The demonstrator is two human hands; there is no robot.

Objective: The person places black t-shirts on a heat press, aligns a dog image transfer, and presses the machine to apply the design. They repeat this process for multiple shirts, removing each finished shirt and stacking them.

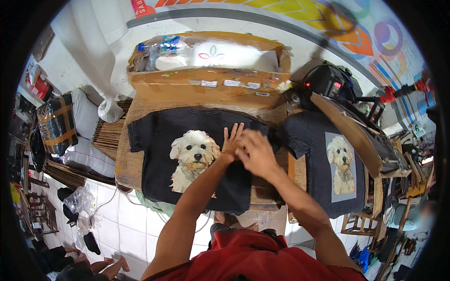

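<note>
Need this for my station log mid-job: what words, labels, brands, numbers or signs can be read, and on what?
Black control box: lit red number, not copied out here.
Red wall sign, upper left: sideways letters, not copied out.
Cardboard box: white labels, too small to read.
Blue label in that box: too small.
Left shirt, right shirt: no lettering I can make out.

It's a shirt-printing workshop: dog-print black shirt (194, 154) on the table (127, 164), matching shirt (321, 161) right, lit-display machine (327, 80) beyond, cardboard stack (108, 132) left!
</note>
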